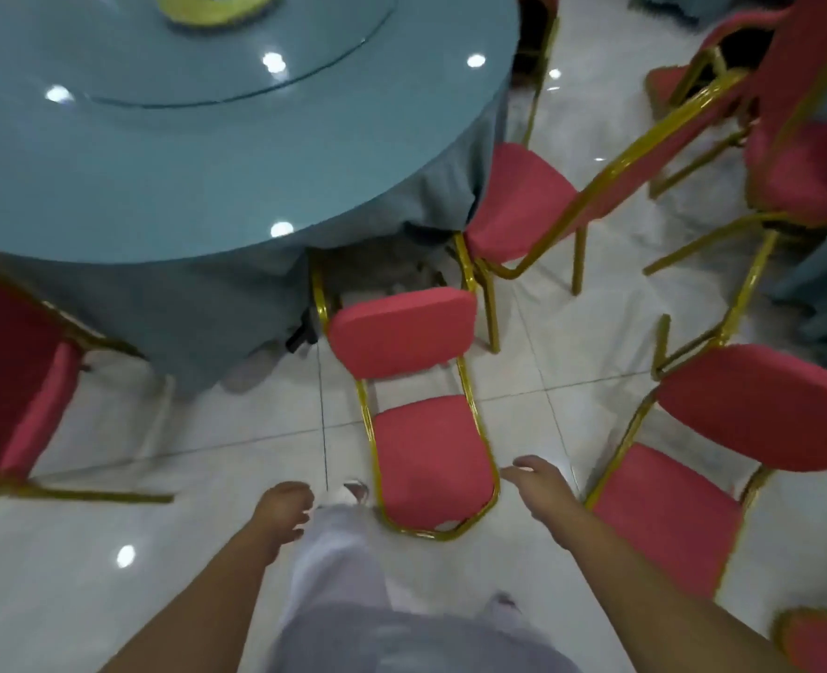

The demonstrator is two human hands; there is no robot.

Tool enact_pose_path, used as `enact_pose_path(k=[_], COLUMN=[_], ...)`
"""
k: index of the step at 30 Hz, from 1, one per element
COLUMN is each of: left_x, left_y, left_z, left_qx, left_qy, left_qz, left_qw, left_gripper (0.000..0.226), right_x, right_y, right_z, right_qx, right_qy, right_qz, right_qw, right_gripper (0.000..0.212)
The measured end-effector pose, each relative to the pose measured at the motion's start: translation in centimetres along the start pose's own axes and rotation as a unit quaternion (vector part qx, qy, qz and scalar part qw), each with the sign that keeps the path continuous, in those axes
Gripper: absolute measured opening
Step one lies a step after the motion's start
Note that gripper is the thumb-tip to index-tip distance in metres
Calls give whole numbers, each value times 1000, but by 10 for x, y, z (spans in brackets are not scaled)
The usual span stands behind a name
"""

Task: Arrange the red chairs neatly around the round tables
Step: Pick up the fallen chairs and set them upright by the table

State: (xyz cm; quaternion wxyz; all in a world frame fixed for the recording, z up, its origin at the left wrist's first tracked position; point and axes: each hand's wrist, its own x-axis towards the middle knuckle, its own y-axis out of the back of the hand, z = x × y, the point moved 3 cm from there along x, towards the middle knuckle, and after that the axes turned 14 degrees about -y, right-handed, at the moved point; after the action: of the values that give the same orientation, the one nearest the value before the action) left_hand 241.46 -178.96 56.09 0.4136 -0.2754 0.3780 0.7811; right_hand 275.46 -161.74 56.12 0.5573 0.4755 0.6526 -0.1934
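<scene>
The red chair in front of us (428, 459) stands upright on its gold frame. Its padded back faces us and its seat (402, 330) points at the round counter (207, 177), reaching the hem of the teal cloth (183, 303).

Our right hand (540, 483) hovers just beside the right rail of the chair's back, fingers loosely bent, holding nothing; we cannot tell whether it touches the frame. Our left hand (280, 510) hangs on the other side, a little apart from the chair, fingers softly curled and empty. Our pale trouser leg (334, 551) shows between the two.

A second red chair (518, 201) sits at the counter's right edge, close to the first. A third (761, 410) stands near our right arm, and a fourth (8, 361) on the far left. A glass turntable (256, 51) lies on the counter. The white tiled floor (110, 575) is glossy.
</scene>
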Motion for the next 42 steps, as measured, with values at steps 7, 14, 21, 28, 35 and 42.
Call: enact_pose_path(k=[7,14,21,28,35,42], left_x=[-59,30,217,404,486,395], left_y=[-68,-149,-227,-277,-304,-237], left_z=[-64,-160,-284,-362,-418,-383], left_qx=[-52,-64,-42,-62,-135,-124], left_qy=[54,121,125,44,-35,40], left_qz=[4,-32,-27,40,38,30], left_qw=[997,990,991,996,989,991], left_gripper=[21,23,36,77,51,51], right_x=[58,176,352,542,649,535], right_y=[48,34,-39,-117,-152,-147], right_z=[36,138,178,167,176,183], right_qx=[-57,-103,-125,-30,109,90], right_qy=[-12,-116,-122,-76,-50,-138], right_qz=[17,41,67,62,117,41], right_qw=[998,987,982,995,986,986], right_gripper=[47,53,64,105,84,48])
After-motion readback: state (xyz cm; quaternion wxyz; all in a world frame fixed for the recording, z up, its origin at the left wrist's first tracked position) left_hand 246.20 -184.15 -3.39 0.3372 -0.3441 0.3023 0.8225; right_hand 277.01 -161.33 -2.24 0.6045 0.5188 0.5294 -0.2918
